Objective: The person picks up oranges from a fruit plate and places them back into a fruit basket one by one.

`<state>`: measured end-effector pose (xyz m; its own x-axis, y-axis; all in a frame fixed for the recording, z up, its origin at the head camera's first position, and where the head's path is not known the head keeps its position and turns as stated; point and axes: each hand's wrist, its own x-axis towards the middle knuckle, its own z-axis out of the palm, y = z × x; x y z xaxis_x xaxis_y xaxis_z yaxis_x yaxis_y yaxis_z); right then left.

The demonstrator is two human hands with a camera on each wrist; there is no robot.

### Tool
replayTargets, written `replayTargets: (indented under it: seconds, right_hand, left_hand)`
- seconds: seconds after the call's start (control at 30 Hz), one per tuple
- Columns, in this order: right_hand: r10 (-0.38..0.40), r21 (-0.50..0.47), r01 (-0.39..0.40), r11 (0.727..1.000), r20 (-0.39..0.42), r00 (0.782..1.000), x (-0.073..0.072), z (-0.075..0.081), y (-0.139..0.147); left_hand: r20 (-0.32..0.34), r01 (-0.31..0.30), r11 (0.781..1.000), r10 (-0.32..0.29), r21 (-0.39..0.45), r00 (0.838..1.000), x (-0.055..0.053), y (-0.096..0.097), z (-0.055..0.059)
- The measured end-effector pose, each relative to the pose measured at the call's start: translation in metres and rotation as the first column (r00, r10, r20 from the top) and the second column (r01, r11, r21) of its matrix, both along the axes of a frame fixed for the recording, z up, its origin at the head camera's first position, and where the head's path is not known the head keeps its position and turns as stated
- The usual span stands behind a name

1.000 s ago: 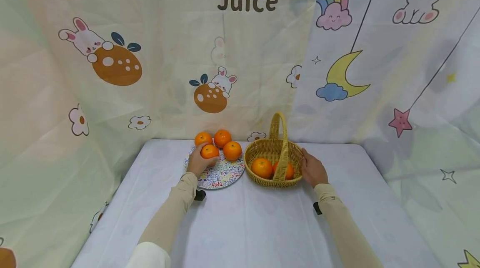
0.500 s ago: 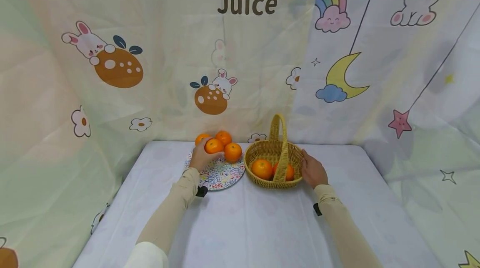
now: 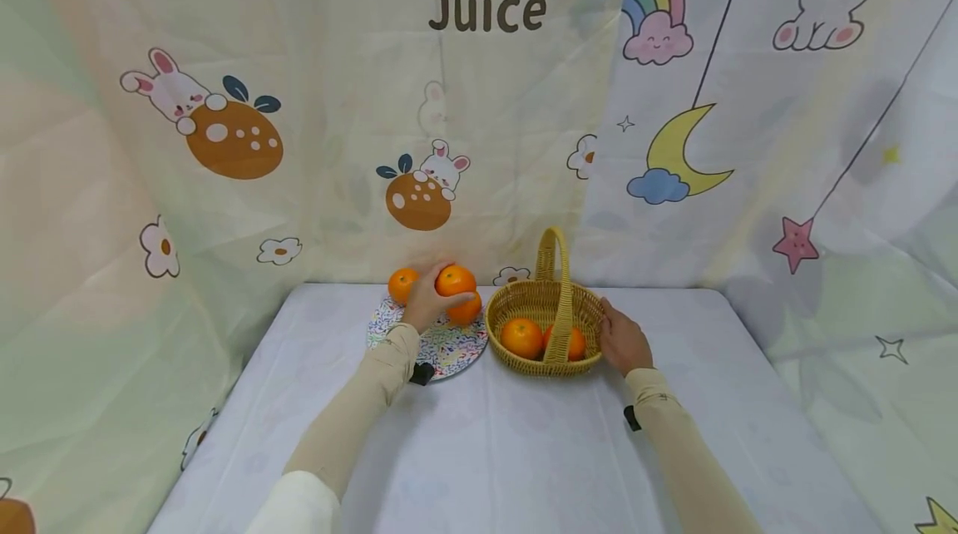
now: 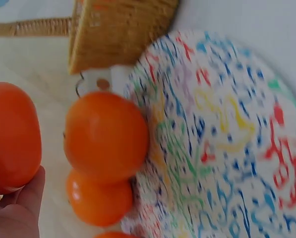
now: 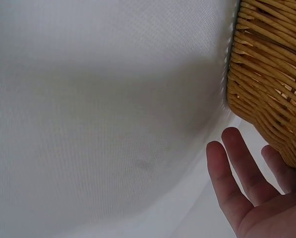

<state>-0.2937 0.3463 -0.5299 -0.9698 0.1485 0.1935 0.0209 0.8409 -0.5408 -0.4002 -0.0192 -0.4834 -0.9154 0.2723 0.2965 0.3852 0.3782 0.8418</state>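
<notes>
My left hand [image 3: 427, 303] holds an orange [image 3: 455, 279] between thumb and fingers, raised over the back of the speckled plate [image 3: 449, 355]. In the left wrist view this held orange [image 4: 13, 139] stands apart from the other oranges. One orange [image 3: 466, 311] on the plate shows just below it, another [image 3: 402, 286] lies at the back left; a further one is hidden behind the held orange in the head view. My right hand [image 3: 625, 339] holds the wicker basket [image 3: 516, 361] at its right rim, two fingers [image 5: 219, 161] extended free of the wicker.
Two oranges [image 3: 521, 338] lie inside the basket, whose tall handle [image 3: 563, 284] arches over the middle. The basket stands right beside the plate on a white-covered table [image 3: 509, 451]. A printed curtain [image 3: 337, 101] hangs directly behind the table's back edge.
The left hand has carried its orange to the right and back, from the plate's left part toward the rear right. The right hand has stayed at the basket's rim.
</notes>
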Motion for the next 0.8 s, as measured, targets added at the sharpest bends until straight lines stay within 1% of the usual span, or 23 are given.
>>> replayTargets:
  seconds: [0.07, 0.2, 0.33, 0.43, 0.5, 0.63, 0.8]
  right_hand:
    - [-0.005, -0.004, 0.005, 1.0, 0.003, 1.0, 0.0, -0.002, 0.001]
    - [-0.012, -0.005, 0.012, 1.0, 0.002, 1.0, -0.001, -0.004, 0.003]
    - [-0.023, -0.01, 0.024, 1.0, 0.012, 1.0, -0.002, -0.004, 0.003]
    - [-0.025, -0.013, 0.025, 1.0, 0.017, 1.0, -0.001, -0.003, 0.002]
    - [-0.024, -0.013, 0.024, 1.0, 0.017, 1.0, -0.001, -0.003, 0.002]
    - [-0.016, -0.015, 0.016, 1.0, -0.006, 1.0, -0.001, -0.002, 0.002]
    - [-0.014, -0.031, 0.014, 0.999, -0.015, 1.0, 0.001, -0.001, 0.001]
  left_hand:
    - [-0.011, 0.026, 1.0, -0.026, 0.005, 1.0, 0.001, 0.01, 0.002]
    - [-0.02, 0.045, 0.999, -0.045, -0.025, 0.999, 0.006, 0.031, 0.005]
    - [-0.02, 0.099, 0.994, -0.1, -0.035, 0.995, 0.011, 0.05, 0.006]
    - [-0.035, 0.126, 0.991, -0.127, -0.038, 0.991, 0.015, 0.064, 0.004]
    - [-0.034, 0.138, 0.99, -0.139, -0.03, 0.99, 0.017, 0.072, 0.003]
    - [-0.028, 0.153, 0.988, -0.154, -0.028, 0.988, 0.019, 0.086, 0.004]
    - [-0.022, 0.174, 0.983, -0.176, -0.058, 0.984, 0.02, 0.096, 0.005]
